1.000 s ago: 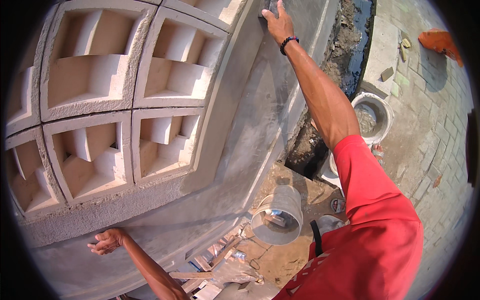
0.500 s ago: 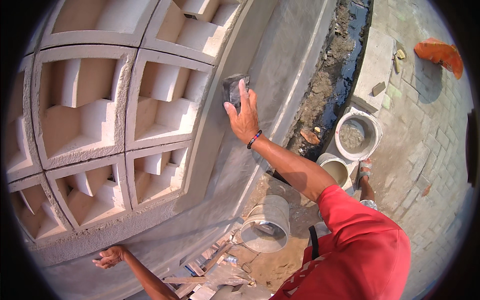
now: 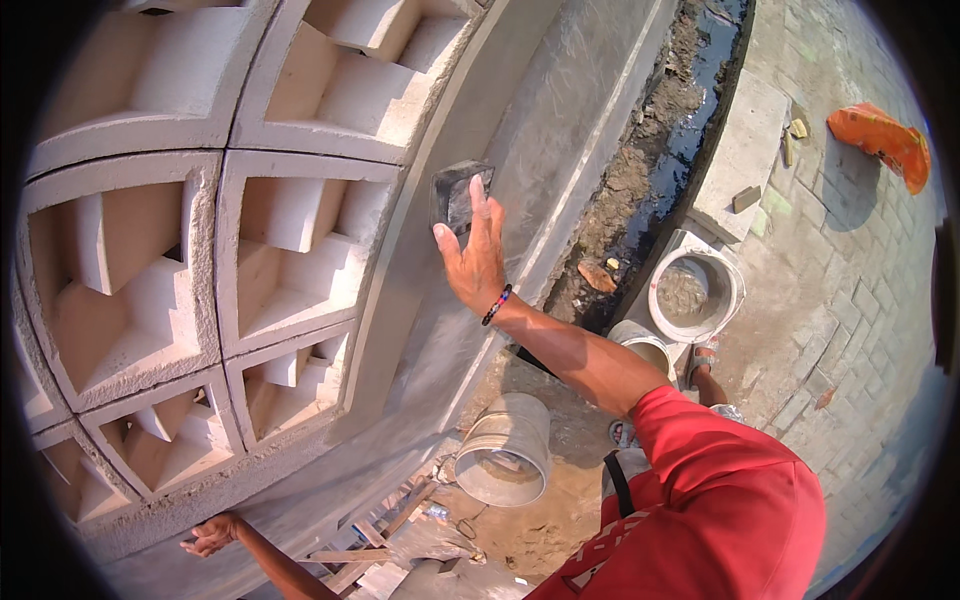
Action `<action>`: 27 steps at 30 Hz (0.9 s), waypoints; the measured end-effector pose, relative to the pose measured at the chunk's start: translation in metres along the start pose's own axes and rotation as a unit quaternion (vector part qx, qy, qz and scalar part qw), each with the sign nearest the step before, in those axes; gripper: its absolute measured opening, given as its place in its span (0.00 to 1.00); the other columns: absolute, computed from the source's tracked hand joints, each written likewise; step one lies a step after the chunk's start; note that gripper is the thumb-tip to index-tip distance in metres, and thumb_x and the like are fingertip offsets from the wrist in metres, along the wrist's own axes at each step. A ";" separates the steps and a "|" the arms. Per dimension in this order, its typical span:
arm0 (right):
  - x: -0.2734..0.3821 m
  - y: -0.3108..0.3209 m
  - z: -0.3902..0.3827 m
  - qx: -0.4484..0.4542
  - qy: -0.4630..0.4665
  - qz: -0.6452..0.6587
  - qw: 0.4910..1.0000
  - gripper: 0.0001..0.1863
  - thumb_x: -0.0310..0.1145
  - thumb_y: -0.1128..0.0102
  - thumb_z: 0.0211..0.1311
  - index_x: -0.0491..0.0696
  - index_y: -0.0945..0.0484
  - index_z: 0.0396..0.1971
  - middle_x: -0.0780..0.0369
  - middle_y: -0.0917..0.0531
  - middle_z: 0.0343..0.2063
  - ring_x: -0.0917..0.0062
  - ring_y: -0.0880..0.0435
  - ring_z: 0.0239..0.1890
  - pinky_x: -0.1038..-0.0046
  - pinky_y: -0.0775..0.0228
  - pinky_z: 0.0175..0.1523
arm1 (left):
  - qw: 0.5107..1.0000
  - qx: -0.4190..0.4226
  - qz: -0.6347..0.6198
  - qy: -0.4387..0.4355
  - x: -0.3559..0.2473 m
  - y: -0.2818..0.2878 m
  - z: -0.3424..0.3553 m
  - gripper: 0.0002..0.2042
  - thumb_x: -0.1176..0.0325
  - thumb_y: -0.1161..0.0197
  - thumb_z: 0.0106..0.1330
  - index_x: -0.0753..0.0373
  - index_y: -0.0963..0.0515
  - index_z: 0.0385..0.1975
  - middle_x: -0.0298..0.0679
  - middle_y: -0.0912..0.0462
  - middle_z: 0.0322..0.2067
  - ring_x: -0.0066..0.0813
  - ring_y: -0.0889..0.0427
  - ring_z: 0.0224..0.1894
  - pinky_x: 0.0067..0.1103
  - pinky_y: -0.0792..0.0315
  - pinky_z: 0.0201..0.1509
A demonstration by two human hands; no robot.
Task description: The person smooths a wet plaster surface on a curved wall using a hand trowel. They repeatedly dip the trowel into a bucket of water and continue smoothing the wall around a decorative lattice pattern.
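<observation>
My right hand (image 3: 473, 245) is closed on a dark, flat-faced block (image 3: 451, 190), pressed against the smooth grey render strip (image 3: 400, 285) beside a grid of pale concrete breeze blocks (image 3: 130, 150). A bracelet circles that wrist. Low on the left, my left hand (image 3: 210, 535) is open at the lower edge of the block wall, fingers apart and slightly curled, with nothing visible in it.
A muddy drain (image 3: 612, 240) runs alongside the wall, bordered by a concrete slab (image 3: 745, 130). Buckets (image 3: 500, 470) stand below, one with grey mix (image 3: 683, 293). Scrap wood (image 3: 372, 535) lies at the bottom. An orange sack (image 3: 870, 135) rests on the paving (image 3: 850, 340).
My right hand has moved down and left along the render from near the top of the view, with the dark block. My left hand sits slightly lower in the picture.
</observation>
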State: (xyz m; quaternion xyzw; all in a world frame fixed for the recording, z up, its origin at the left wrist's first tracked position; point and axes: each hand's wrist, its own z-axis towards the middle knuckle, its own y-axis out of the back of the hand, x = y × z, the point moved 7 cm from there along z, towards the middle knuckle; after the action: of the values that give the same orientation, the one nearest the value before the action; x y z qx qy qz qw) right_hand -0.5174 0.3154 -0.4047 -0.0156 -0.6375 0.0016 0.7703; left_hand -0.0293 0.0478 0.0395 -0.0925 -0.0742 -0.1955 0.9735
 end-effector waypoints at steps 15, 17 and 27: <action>-0.001 0.025 0.082 -0.041 -0.062 0.060 0.995 0.39 0.37 0.46 0.61 0.44 0.55 0.67 0.44 0.39 0.51 0.54 0.37 0.54 0.61 0.42 0.59 | 1.000 0.006 0.014 0.002 0.011 0.000 0.001 0.29 0.53 0.57 0.66 0.73 0.39 0.56 0.54 0.35 0.55 0.47 0.42 0.59 0.37 0.44 0.61; 0.019 -0.002 -0.003 0.008 -0.027 0.062 0.998 0.40 0.34 0.43 0.59 0.46 0.54 0.67 0.45 0.39 0.51 0.54 0.36 0.53 0.59 0.42 0.58 | 1.000 0.007 0.024 0.003 0.010 -0.003 0.003 0.29 0.53 0.57 0.65 0.73 0.39 0.57 0.54 0.36 0.54 0.47 0.42 0.58 0.37 0.44 0.61; -0.002 0.098 0.257 -0.124 0.079 0.100 0.984 0.33 0.43 0.48 0.61 0.36 0.39 0.59 0.46 0.30 0.56 0.61 0.31 0.59 0.70 0.40 0.60 | 1.000 -0.005 0.015 0.026 0.005 -0.003 -0.004 0.29 0.51 0.57 0.67 0.70 0.37 0.58 0.55 0.36 0.56 0.48 0.39 0.58 0.40 0.43 0.60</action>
State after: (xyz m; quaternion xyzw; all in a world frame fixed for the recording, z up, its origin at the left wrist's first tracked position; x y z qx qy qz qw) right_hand -0.7681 0.4189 -0.3610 -0.1750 -0.5653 -0.0016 0.8061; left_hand -0.0261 0.0422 0.0372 -0.0930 -0.0470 -0.1835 0.9775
